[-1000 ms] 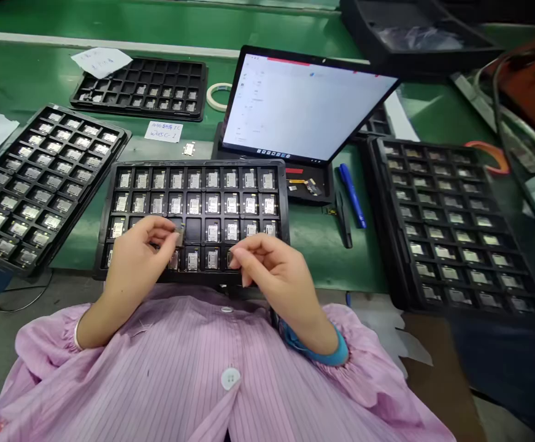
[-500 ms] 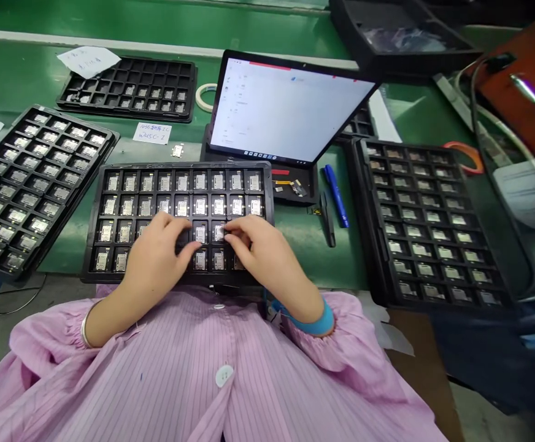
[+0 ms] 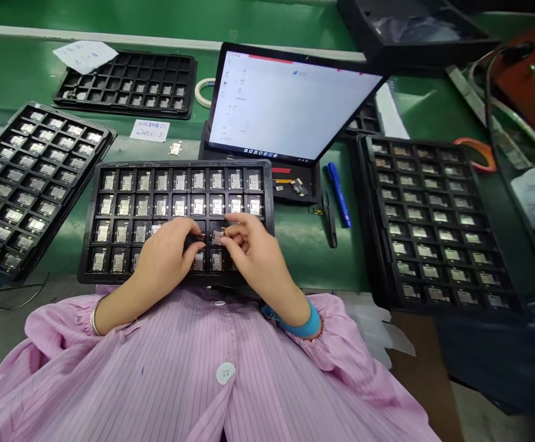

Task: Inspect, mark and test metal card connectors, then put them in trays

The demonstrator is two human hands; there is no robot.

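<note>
A black compartment tray [image 3: 83,245] holding several small silver electronic parts [image 3: 180,205] lies directly in front of me. My right hand [image 3: 261,248] is over its right half, thumb and index finger pinched at the edge of one silver part [image 3: 217,237], which looks slightly tilted at its cell in the third row. My left hand [image 3: 166,248] is just to the left, with thumb and forefinger closed around something small and dark that is mostly hidden. Its palm and fingers cover several cells of the tray's lower rows.
Filled trays stand left [image 3: 32,166] and right [image 3: 433,227]; a partly filled tray [image 3: 124,83] is behind. A laptop [image 3: 290,110] sits beyond the middle tray, with black tweezers [image 3: 329,218] and a blue marker [image 3: 338,195] beside it. A loose silver part [image 3: 175,148] lies near a handwritten label [image 3: 150,130].
My left hand has shifted right, its fingertips now covering the cell beside the right hand. My right fingers have moved slightly left onto the silver part, which has tilted a little.
</note>
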